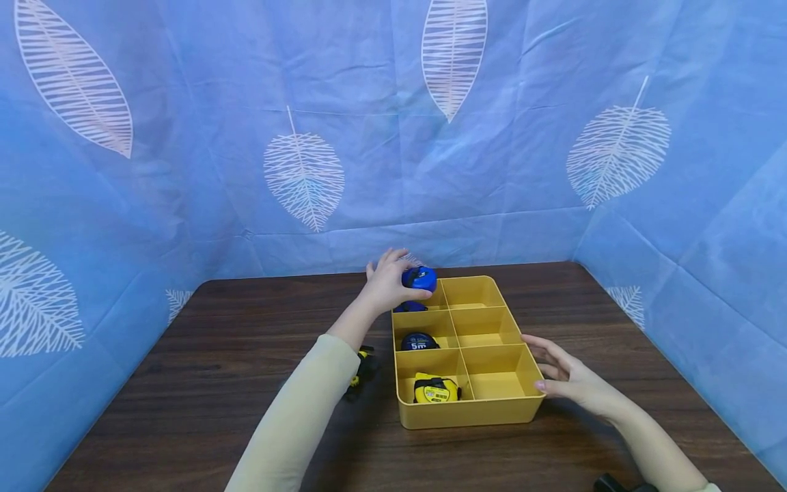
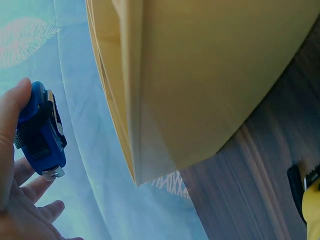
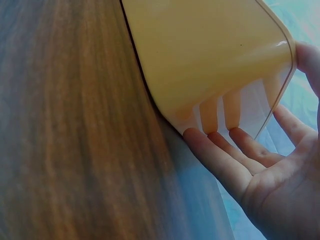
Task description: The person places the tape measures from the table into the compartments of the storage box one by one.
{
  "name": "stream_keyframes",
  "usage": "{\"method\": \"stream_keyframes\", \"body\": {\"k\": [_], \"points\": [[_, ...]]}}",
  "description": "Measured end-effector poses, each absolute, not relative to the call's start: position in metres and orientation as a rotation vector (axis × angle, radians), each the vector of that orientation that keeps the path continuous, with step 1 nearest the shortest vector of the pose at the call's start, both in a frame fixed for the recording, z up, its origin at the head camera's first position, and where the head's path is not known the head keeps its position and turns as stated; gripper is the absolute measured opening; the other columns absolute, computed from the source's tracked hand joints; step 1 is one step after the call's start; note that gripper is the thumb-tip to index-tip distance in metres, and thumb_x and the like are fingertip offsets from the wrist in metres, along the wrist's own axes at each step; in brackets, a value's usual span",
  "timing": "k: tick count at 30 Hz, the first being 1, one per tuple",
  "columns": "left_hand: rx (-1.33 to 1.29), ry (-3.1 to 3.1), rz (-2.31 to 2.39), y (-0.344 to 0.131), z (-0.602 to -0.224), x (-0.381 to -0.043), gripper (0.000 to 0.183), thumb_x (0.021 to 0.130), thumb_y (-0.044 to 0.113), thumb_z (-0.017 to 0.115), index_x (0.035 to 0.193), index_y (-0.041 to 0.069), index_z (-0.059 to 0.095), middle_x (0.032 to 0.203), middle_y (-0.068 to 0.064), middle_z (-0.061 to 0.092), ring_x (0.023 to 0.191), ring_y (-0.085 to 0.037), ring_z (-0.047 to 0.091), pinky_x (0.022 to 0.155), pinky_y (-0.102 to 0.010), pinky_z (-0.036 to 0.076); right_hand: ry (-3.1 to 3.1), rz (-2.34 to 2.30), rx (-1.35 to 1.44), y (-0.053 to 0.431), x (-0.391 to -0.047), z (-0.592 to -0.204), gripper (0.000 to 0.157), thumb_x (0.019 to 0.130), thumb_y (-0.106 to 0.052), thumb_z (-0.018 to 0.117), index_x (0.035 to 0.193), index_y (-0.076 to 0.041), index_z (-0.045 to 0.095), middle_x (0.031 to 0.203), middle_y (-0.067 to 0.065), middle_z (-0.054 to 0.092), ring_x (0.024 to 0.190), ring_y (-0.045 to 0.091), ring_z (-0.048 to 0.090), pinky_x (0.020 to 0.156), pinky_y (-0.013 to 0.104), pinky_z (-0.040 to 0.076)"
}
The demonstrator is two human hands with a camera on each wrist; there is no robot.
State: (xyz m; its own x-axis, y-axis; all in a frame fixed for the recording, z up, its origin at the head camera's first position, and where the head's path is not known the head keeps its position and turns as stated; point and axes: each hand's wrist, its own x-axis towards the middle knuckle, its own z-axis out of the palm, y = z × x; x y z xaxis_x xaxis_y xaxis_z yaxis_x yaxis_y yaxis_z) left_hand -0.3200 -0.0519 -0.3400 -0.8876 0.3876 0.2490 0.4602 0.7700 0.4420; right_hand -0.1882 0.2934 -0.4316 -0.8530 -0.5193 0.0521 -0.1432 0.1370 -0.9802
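Note:
My left hand (image 1: 389, 283) pinches a blue tape measure (image 1: 420, 279) between thumb and fingers, above the back left compartment of a yellow six-compartment box (image 1: 470, 415). In the left wrist view, the metal hook of this tape measure (image 2: 42, 132) points down, with the box wall to its right. Another blue tape measure (image 1: 410, 307) lies in that back left compartment, partly hidden. The middle left one contains a dark tape measure (image 1: 419, 341) marked 5m; the front left one, a yellow tape measure (image 1: 435, 389). My right hand (image 1: 568, 376) touches the box's right side near the front corner, fingers extended.
A yellow and black object (image 1: 361, 369) lies on the dark wooden table (image 1: 203, 383) left of the box, partly behind the left sleeve. Something black (image 1: 621, 484) sits at the bottom edge near the right forearm. Blue leaf-patterned cloth (image 1: 381, 171) surrounds the table's back and sides.

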Motion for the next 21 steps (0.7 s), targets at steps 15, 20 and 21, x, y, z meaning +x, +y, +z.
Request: {"method": "stream_keyframes", "body": {"k": [15,20,21], "points": [[-0.667,-2.836,-0.702,-0.041,-0.344,-0.323,0.064,0.077,0.053,0.075,0.129,0.018,0.062,0.151,-0.005,0.033,0.142,-0.033,0.015,0.106,-0.066,0.006,2.134,-1.769,-0.603,0.291,-0.189,-0.432,0.07,0.094,-0.002,0.053,0.152,-0.008,0.014,0.151,0.031,0.007,0.119,0.005,0.05,0.083,0.042,0.051],[-0.665,-2.843,-0.702,-0.037,-0.343,-0.323,0.064,0.077,0.054,0.074,0.129,0.018,0.062,0.152,-0.005,0.032,0.143,-0.032,0.014,0.106,-0.066,0.006,2.124,-1.781,-0.622,0.29,-0.188,-0.43,0.069,0.095,-0.001,0.052,0.152,-0.006,0.013,0.15,0.034,0.007,0.119,0.006,0.051,0.082,0.044,0.052],[-0.664,-2.843,-0.705,-0.036,-0.343,-0.323,0.064,0.077,0.054,0.074,0.129,0.018,0.062,0.152,-0.005,0.032,0.143,-0.032,0.014,0.106,-0.066,0.006,2.119,-1.785,-0.629,0.29,-0.187,-0.429,0.069,0.095,-0.001,0.051,0.152,-0.006,0.013,0.15,0.034,0.007,0.119,0.007,0.051,0.081,0.044,0.052]]}}
